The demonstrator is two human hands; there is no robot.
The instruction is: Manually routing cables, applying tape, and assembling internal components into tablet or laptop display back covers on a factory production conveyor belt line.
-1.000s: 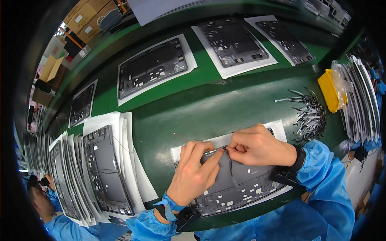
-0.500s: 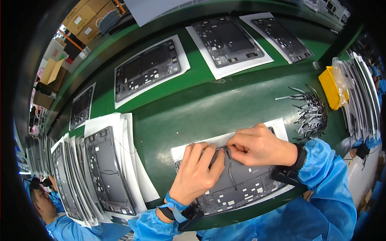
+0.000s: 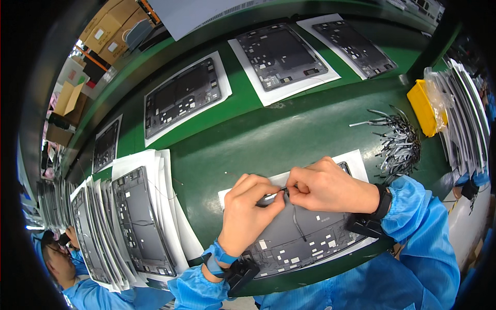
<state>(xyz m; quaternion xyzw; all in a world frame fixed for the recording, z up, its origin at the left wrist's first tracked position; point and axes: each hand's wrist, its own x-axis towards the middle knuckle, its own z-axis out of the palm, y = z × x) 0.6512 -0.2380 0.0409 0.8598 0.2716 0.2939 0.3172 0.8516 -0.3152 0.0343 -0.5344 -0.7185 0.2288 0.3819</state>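
In front of me a dark grey tablet housing (image 3: 276, 258) lies on a white sheet (image 3: 357, 161). A narrow dark flat cable (image 3: 297, 222) runs down its middle, and its upper end goes in among my fingers. My right hand (image 3: 333, 187) is closed in a pinch on that end, near the housing's far edge. From the left, my left hand (image 3: 250, 209) meets it, thumb and forefinger pinched on a small dark bit of the cable between both fingertips. The fingers hide most of the cable's end.
To the right lies a heap of similar cables (image 3: 398, 144), with a yellow bin (image 3: 424, 106) and stacked sheets (image 3: 460, 119) beyond. Stacked housings on paper (image 3: 137, 222) stand at left. Several housings (image 3: 183, 98) lie along the raised green strip at the back. Another person (image 3: 62, 261) is at far left.
My left fingers have drawn in from lying over the housing's top edge to a tighter pinch beside the right fingertips. The right hand has shifted slightly left. The whole view has shifted a little.
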